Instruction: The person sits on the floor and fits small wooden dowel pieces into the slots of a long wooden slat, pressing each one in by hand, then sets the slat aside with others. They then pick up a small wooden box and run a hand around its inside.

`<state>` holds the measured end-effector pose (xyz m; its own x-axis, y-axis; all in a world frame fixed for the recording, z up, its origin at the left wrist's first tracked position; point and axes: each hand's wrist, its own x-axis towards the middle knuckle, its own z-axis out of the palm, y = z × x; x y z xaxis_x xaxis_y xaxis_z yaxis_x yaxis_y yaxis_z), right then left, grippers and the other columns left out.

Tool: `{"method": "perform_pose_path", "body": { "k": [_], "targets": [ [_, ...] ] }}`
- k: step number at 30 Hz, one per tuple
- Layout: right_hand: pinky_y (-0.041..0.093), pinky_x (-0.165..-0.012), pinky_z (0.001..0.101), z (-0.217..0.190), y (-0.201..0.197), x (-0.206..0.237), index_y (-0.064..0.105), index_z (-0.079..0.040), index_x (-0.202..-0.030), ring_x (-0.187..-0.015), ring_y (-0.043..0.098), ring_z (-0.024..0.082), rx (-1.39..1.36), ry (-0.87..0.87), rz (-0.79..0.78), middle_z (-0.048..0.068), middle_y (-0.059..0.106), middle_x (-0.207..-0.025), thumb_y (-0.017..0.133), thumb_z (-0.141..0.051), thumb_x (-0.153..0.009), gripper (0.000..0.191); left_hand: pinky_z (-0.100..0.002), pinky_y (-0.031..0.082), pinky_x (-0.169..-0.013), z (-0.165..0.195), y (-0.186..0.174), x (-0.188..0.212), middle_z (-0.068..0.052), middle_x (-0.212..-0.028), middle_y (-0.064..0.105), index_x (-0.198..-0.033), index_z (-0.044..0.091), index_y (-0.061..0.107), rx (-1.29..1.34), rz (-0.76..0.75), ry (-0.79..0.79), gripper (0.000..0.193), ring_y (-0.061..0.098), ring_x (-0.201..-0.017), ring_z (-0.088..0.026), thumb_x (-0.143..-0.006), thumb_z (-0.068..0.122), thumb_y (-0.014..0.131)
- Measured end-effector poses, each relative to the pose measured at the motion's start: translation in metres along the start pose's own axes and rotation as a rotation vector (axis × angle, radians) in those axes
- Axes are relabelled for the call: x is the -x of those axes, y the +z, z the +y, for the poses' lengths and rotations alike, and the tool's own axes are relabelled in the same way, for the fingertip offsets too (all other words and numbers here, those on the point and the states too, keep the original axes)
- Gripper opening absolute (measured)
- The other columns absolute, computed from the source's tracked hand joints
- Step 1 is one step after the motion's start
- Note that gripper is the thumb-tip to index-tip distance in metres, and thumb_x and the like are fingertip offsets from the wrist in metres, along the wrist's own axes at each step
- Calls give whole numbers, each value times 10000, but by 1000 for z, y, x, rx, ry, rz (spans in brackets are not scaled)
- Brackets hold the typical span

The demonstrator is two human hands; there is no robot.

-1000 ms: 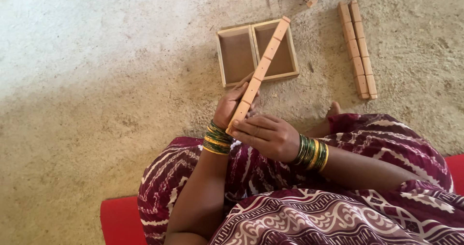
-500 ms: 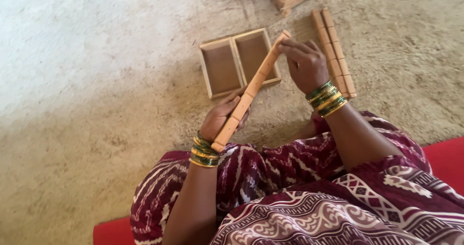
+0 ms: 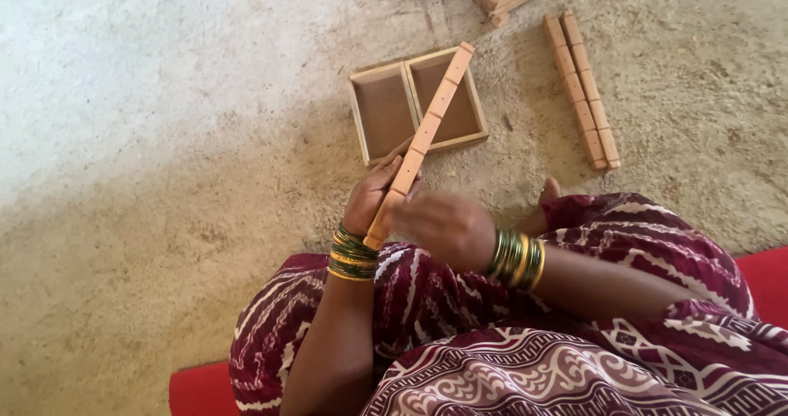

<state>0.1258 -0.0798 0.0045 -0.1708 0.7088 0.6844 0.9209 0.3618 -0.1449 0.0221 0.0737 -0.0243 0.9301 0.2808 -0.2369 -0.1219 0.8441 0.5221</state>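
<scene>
Left hand [image 3: 373, 198] is clasping the lower end of the notched wooden strip [image 3: 420, 143]; its grip is pinching it. Blurred right hand [image 3: 443, 227] is hovering beside; grip state cannot be told.

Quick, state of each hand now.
Left hand: closed on the notched wooden strip.
Right hand: blurred at the strip's lower part; grip cannot be told.

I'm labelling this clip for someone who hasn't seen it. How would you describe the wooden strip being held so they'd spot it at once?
Start at the shallow two-compartment wooden tray on the sandy floor. A long, thin, notched light-wood strip slants across the tray's right compartment down to the left hand, which grips its lower end; the blurred right hand is beside it. Unlike the pair of similar wooden strips lying flat to the right, it is lifted.
</scene>
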Motion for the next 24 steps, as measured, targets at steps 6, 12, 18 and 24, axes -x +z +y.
{"method": "perform_pose_path", "body": {
  "k": [6,12,18,24],
  "targets": [
    [607,-819,317,17,5,-1,654,-79,-1256,-1030,716,176,-27,-130,-33,107,676,-1271,675,-62,-907,351,-230,534,-591,2,7,0,-95,-923,607,-1529,34,391,-29,-6,7,481,579,-698,-137,-1093,237,382],
    [581,-665,232,97,-10,6,738,-123,-1116,-913,730,115,117,243,-96,28,756,-1137,629,71,-980,261,-221,506,-541,5,14,6,-63,-876,591,-1553,73,375,-123,-42,-45,497,574,-658,-105,-1080,221,409],
    [604,-786,301,149,-34,13,759,-105,-1030,-967,730,144,376,398,102,53,772,-1115,594,-46,-1031,175,-227,494,-527,0,13,4,-64,-860,590,-1548,51,400,-240,-127,-52,501,554,-630,-99,-1090,248,457],
    [588,-718,289,115,-4,13,763,-101,-1034,-899,737,145,236,338,5,50,784,-1088,554,-41,-1021,218,-223,519,-507,1,5,1,-76,-893,619,-1524,62,412,-332,10,-81,562,580,-605,-110,-1026,298,523]
  ]
}}
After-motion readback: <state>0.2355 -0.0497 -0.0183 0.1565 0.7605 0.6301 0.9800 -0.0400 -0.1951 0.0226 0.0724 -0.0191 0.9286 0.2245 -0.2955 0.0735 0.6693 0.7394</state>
